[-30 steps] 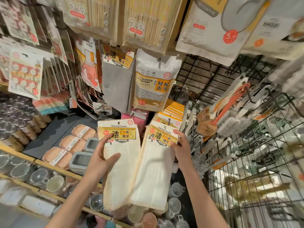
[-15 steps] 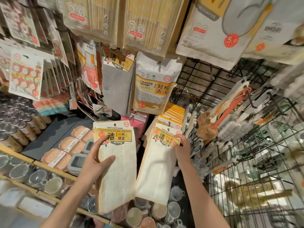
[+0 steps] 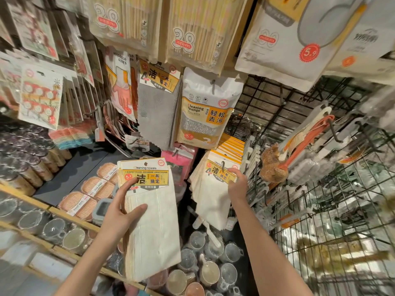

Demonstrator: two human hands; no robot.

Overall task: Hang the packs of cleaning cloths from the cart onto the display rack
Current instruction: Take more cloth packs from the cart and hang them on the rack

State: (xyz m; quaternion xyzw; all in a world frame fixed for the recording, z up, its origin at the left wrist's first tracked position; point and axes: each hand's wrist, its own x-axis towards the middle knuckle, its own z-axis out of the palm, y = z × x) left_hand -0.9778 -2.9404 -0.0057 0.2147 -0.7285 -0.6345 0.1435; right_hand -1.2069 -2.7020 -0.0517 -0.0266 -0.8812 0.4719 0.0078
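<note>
My left hand [image 3: 119, 212] is gripping a stack of cleaning towel packs [image 3: 149, 221] out in front, thumb across the cream cloth. My right hand [image 3: 237, 184] is pinching the yellow header of another pack [image 3: 210, 189] at a hook on the black wire display rack [image 3: 288, 116]. Below, a wooden shelf [image 3: 70, 216] is carrying glass cups [image 3: 53, 229] and soap boxes [image 3: 94, 189]

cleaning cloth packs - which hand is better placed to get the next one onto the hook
Right. The right hand already pinches the header of a cloth pack at the hook with the hung row. The left hand holds a stack of packs lower, away from the rack.
</note>
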